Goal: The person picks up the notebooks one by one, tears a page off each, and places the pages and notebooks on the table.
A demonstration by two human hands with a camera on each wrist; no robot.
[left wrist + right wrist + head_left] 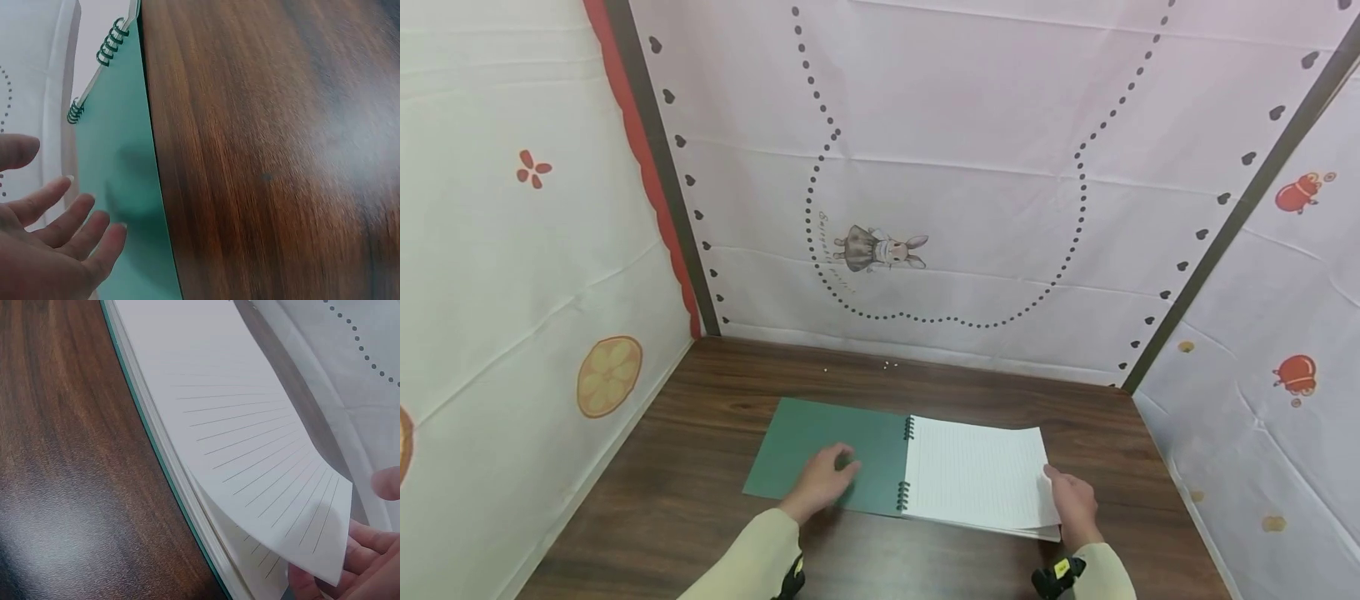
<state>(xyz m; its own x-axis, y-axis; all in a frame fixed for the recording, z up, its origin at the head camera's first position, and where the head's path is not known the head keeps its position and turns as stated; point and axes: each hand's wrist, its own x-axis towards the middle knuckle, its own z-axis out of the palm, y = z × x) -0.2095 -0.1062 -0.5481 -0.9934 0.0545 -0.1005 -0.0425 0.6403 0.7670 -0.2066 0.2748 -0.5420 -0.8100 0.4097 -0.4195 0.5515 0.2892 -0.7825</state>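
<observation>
Small cloth-walled table booth; can't tell if home, office or lab. Brown wood-grain tabletop (655, 500), creased cloth (955, 100) on three sides, dark strips (663, 167) at both back corners. Prints: dressed rabbit (880, 248), orange slice (610, 377), red flower (533, 169), dark hearts (668, 97).

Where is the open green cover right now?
In the head view, the green cover lies on the table, left of the page, with the left hand above it.

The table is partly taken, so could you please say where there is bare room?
Bare table lies between the green cover and the left wall, and between the right hand and the right wall. The notebook and left hand crowd the middle.
</observation>
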